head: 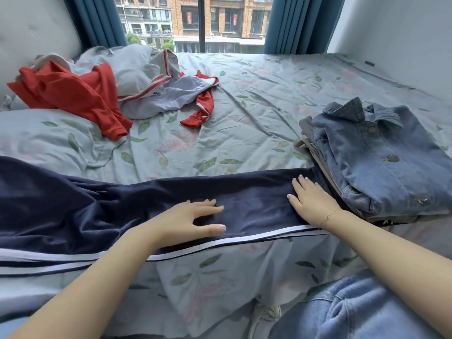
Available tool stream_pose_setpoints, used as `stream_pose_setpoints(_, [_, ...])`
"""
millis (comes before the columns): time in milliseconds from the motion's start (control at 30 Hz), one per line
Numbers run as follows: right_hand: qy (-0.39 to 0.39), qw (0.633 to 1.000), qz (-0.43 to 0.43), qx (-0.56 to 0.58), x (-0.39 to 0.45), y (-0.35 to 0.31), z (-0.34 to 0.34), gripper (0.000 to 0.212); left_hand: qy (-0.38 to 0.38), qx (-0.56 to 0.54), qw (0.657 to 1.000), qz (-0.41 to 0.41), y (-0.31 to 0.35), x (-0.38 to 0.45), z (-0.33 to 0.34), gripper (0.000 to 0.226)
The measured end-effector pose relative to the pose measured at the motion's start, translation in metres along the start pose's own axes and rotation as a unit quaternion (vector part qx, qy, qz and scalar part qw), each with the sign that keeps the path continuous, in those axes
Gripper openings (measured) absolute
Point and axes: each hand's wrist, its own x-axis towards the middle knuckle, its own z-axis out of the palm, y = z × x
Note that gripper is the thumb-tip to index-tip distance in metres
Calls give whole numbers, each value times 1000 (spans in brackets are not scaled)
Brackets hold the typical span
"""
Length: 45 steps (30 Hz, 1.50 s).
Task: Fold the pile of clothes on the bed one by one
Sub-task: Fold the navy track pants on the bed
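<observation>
Pressing flat on the navy track trousers (122, 211), both hands lie with straight, spread fingers and grip nothing. The left hand (193, 220) rests palm down near the middle of the stretched-out leg, its thumb close to the white side stripe (220, 243) that runs along the near edge. The right hand (309, 200) rests on the right end of the same leg, fingers pointing away from the person, with a thin bracelet (326, 217) at the wrist. Its outer edge sits just beside a stack of folded clothes (381, 165), topped by a folded blue denim jacket (391, 152) whose collar points toward the window; beige fabric shows beneath it.

The trousers lie across the near part of the bed (256, 99), running from the left edge of the view to the stack, on a pale sheet printed with green leaves. Farther back on the left, against the headboard side, lies the unfolded pile: a red garment (73, 94) draped over a pillow (49, 140), and a grey and red jacket with striped trim (168, 94) crumpled beside it. Behind the bed, teal curtains (293, 23) frame a window (195, 20) looking onto brick apartment buildings. The person's light blue jeans (354, 309) show at the lower right.
</observation>
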Motion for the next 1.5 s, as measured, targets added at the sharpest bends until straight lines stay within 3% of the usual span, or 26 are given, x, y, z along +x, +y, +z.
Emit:
stream_pose_setpoints(67, [26,997,-66,44,1,-36,-12,59,87,-64,994,-27,-5,-13,-26,45])
stream_pose_setpoints(133, [58,987,-139,63,0,-80,-21,57,195,8,979,-53,-23,-28,-56,31])
stream_pose_setpoints(200, [91,971,-214,58,2,-125,-26,53,260,125,949,-129,-54,-41,-85,31])
stream_pose_setpoints(300, [106,950,-289,55,11,-177,-32,52,223,248,904,-269,-102,-60,-114,38])
stream_pose_setpoints(367, [96,942,-314,71,20,-201,-35,58,196,277,891,-300,-122,-71,-120,39])
stream_pose_setpoints(567, [42,927,-358,106,47,-255,-34,71,282,325,869,-243,-131,-105,-118,49])
stream_pose_setpoints(733, [90,864,-496,24,42,-282,-30,32,297,299,881,-212,-139,-131,-110,15])
stream_pose_setpoints(867, [42,829,-558,19,26,-286,-27,23,307,223,910,-166,-145,-151,-107,26])
stream_pose_setpoints(933, [6,840,-541,42,20,-284,-24,18,291,207,923,-146,-146,-159,-107,31])
stream_pose_setpoints(1033, [-66,874,-473,92,21,-283,-25,47,269,171,938,-135,-142,-168,-106,24])
stream_pose_setpoints(1133, [-50,886,-445,123,32,-291,-20,56,283,83,937,-188,-131,-171,-104,38])
stream_pose_setpoints(1200, [9,897,-429,102,44,-298,-14,37,319,101,913,-234,-128,-171,-106,42])
stream_pose_setpoints(1267, [48,911,-400,88,55,-306,-12,29,354,204,864,-295,-129,-168,-109,36])
stream_pose_setpoints(1367, [58,930,-351,98,66,-322,-12,53,365,268,799,-396,-133,-161,-117,23])
stream_pose_setpoints(1500, [71,935,-318,140,78,-342,-13,67,294,297,768,-485,-143,-152,-135,45])
